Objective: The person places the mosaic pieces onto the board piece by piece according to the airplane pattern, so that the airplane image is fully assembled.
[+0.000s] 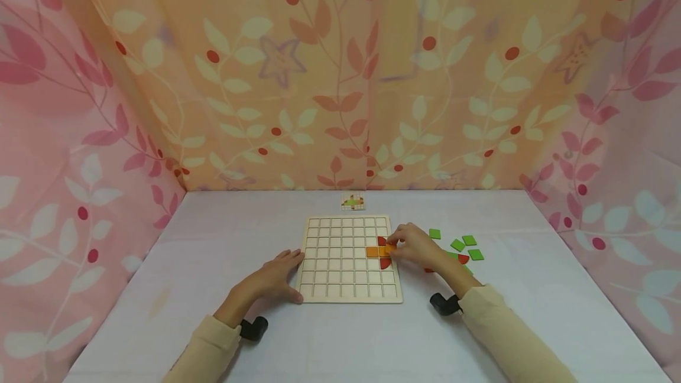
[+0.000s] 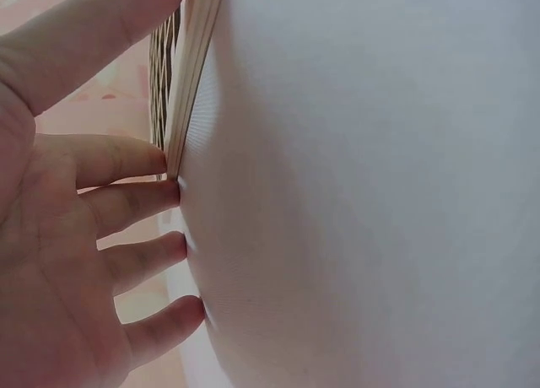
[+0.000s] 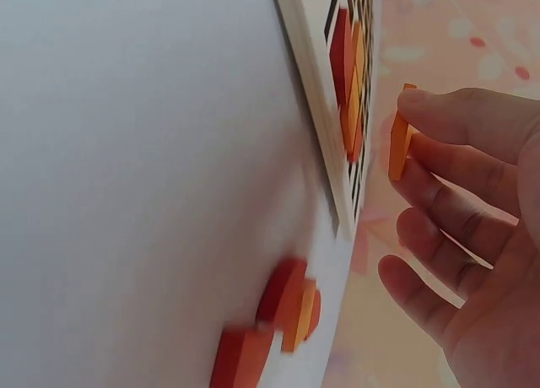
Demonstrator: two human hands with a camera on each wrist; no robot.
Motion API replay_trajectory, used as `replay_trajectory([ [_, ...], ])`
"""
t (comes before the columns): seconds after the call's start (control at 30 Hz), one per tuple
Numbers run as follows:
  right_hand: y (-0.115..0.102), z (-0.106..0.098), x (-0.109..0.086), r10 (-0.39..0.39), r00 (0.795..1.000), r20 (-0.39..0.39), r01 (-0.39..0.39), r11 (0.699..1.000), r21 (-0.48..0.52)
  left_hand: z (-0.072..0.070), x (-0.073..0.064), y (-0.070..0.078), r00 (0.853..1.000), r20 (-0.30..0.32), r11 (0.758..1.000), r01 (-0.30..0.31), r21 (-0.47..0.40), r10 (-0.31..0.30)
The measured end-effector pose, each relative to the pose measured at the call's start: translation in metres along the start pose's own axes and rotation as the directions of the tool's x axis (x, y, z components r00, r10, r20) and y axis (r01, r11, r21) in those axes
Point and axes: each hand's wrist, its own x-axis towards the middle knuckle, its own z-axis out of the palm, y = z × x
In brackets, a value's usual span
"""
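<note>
A wooden grid board (image 1: 340, 279) lies flat on the white table. My right hand (image 1: 415, 246) is over its right side and pinches an orange square tile (image 3: 402, 139) between thumb and fingers, raised off the board. On the board beneath it sit an orange tile (image 1: 372, 252) and two red quarter-round tiles, one farther back (image 1: 381, 241) and one nearer (image 1: 385, 263). At the board's left edge rests my left hand (image 1: 276, 276), fingers extended and thumb by the near corner. In the left wrist view its fingertips (image 2: 192, 308) touch the tabletop beside the board's edge.
Several green square tiles (image 1: 475, 255) lie loose to the right of the board, with red tiles (image 1: 464, 259) among them, partly behind my right forearm. A small patterned picture card (image 1: 352, 200) lies beyond the board. Floral curtains (image 1: 340, 75) enclose the table's back and sides.
</note>
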Motion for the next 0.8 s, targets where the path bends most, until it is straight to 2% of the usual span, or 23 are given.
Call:
replay_trajectory([
  [0.2,-0.011,0.009,0.005,-0.018,1.0,0.026,0.018,1.0,-0.024,0.001,0.0,-0.001,1.0,-0.003,1.0,0.006,-0.005,-0.006],
  [0.37,-0.014,0.015,0.008,-0.062,0.997,0.036,0.065,0.996,-0.065,0.002,0.001,-0.002,1.0,-0.007,1.0,0.004,-0.002,-0.004],
  [0.8,-0.024,0.024,0.008,-0.097,0.993,0.066,0.101,0.993,-0.063,0.003,0.002,-0.002,1.0,-0.005,1.0,0.003,-0.002,-0.003],
])
